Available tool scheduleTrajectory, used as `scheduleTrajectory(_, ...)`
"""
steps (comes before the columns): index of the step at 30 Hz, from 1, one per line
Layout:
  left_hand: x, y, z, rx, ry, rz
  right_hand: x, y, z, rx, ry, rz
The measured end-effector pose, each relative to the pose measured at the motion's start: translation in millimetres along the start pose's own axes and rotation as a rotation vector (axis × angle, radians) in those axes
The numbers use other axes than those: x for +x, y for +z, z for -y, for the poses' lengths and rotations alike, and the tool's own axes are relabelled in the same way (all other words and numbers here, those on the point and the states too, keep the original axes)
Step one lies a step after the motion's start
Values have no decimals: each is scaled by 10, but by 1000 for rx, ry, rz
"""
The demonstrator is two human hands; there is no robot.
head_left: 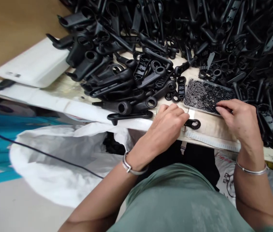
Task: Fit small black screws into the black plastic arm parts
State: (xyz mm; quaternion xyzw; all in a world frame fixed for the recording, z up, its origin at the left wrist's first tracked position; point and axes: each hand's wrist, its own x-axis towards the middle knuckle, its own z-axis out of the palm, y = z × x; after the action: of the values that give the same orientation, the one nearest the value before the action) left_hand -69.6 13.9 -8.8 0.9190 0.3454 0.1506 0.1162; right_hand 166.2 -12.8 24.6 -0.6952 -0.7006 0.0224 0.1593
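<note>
My left hand (pixel 170 124) is closed over a black plastic part (pixel 195 124) at the table's front edge. Only the part's ringed end shows past my fingers; the rest is hidden beneath them. Thumb and forefinger of my right hand (pixel 240 119) are pinched together at the near right corner of a shallow clear tray (pixel 187 102). Small dark and grey pieces (pixel 205 93) fill that tray. What the right fingertips hold, if anything, is too small to make out.
Black plastic handle-shaped parts (pixel 126 77) lie heaped across the table (pixel 220 127). A white box (pixel 33 62) with a black cable (pixel 42 154) stands at the left. Below the front edge hangs an open white sack (pixel 61 161) with black contents.
</note>
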Motion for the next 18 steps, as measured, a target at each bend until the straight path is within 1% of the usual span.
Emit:
scheduleTrajectory(4, 108, -26, 25, -62, -47, 97, 157, 20, 27, -109, 26, 129)
scheduleTrajectory(7, 106, -56, 53, -129, -61, 118, 203, 2, -12, -123, 49, 183)
scheduleTrajectory(11, 16, -121, 88, -229, -90, 36, 186, -44, -91, -87, 13, 199)
scheduleTrajectory(14, -61, -144, 99, -254, -115, -35, 168, -75, -94, -89, 10, 238)
scheduleTrajectory(16, -97, -136, 96, -258, -102, -73, 166, -87, -72, -78, 6, 261)
scheduleTrajectory(18, -116, -116, 89, -261, -77, -87, 170, -90, -56, -65, -11, 295)
